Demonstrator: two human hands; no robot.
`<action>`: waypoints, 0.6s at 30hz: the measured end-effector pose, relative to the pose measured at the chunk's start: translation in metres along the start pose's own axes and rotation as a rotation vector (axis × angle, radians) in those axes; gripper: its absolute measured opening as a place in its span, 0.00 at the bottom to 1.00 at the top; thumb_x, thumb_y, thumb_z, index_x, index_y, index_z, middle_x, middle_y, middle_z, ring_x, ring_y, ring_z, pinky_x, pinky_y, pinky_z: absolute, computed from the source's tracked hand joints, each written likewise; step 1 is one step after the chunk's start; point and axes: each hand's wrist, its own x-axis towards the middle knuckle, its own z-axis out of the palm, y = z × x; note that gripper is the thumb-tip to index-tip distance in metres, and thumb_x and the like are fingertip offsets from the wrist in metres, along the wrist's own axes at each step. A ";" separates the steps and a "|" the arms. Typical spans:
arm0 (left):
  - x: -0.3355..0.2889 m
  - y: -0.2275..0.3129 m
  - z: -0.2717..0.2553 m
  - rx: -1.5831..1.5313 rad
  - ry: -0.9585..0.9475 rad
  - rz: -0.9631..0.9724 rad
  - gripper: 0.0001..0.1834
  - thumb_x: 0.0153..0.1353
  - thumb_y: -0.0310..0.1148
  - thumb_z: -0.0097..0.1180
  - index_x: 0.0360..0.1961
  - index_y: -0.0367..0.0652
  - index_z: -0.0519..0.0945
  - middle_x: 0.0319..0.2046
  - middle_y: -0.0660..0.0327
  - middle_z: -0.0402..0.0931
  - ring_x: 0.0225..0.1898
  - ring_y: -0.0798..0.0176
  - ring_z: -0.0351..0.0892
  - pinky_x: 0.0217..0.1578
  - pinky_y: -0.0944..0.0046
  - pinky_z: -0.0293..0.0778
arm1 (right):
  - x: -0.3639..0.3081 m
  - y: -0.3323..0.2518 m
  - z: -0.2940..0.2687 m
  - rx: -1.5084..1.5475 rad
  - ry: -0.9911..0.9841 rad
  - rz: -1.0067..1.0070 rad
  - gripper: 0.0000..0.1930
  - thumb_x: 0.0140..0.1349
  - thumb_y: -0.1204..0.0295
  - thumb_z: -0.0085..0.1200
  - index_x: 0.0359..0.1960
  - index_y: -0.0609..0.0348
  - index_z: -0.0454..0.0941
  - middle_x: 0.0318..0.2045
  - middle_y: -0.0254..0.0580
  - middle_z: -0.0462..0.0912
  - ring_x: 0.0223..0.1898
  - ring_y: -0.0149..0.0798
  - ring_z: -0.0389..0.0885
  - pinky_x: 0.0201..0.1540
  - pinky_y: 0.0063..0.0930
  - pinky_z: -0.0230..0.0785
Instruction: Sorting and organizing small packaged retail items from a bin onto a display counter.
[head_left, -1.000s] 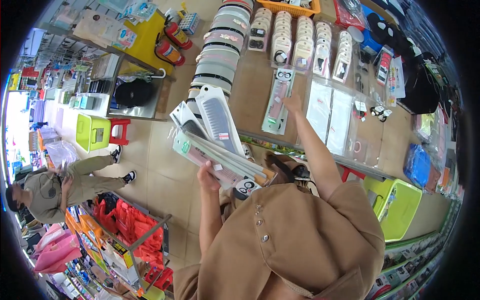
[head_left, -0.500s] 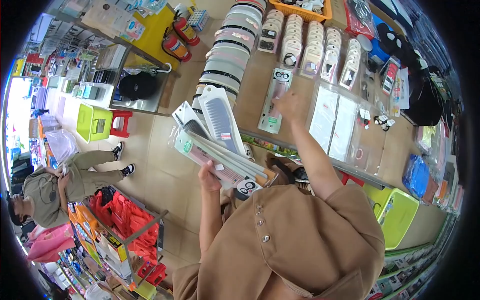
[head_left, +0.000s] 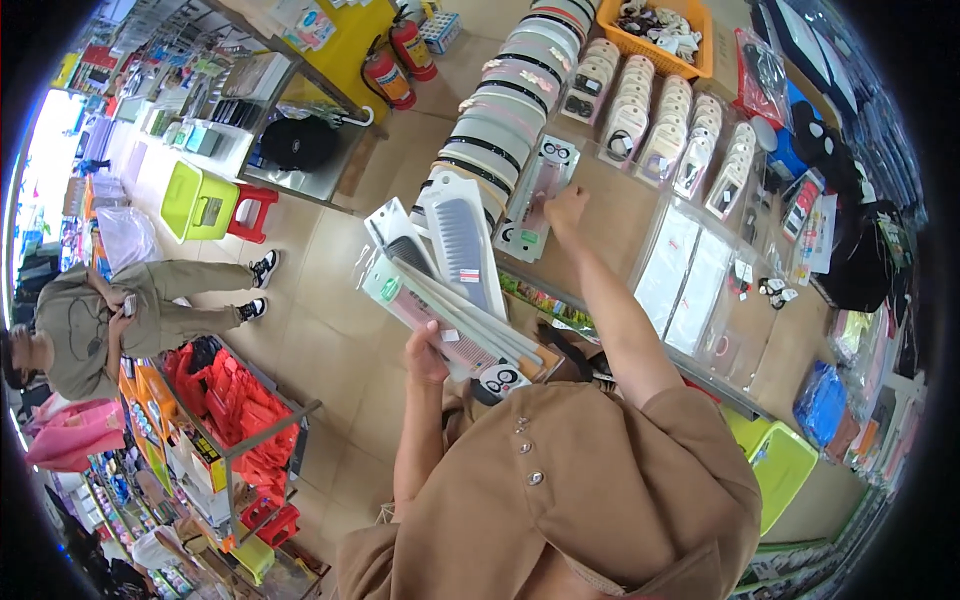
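My left hand point(head_left: 428, 355) grips a fanned bundle of packaged combs. The bundle includes a blue-grey wide-toothed comb point(head_left: 460, 235), a black comb point(head_left: 408, 248) and a pink comb point(head_left: 455, 345) in a pack with a cartoon face. On the table, another packaged comb point(head_left: 522, 238) with a similar face lies flat beside the row of headbands point(head_left: 490, 128). My right hand point(head_left: 567, 208) has its fingers curled at the right edge of that pack. Its fingertips are partly hidden.
Rows of carded hair ties point(head_left: 628, 115) and an orange basket point(head_left: 640, 50) fill the table's far side. Flat white packs point(head_left: 680, 265) lie to the right. Another person point(head_left: 90, 320) stands at the left, near a cart of red items point(head_left: 235, 420). Fire extinguishers point(head_left: 388, 80) stand beyond.
The packaged comb on the table has slid left, closer to the headbands, with my right hand at it. My left hand still holds the bundle. The view has shifted slightly.
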 end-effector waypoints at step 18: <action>0.027 -0.021 0.026 0.043 -0.129 -0.181 0.23 0.48 0.30 0.50 0.47 0.34 0.67 0.40 0.52 0.73 0.40 0.54 0.75 0.43 0.54 0.73 | -0.133 -0.043 -0.154 0.543 -0.808 -0.391 0.11 0.57 0.71 0.50 0.41 0.60 0.73 0.32 0.32 0.78 0.31 0.20 0.71 0.35 0.17 0.65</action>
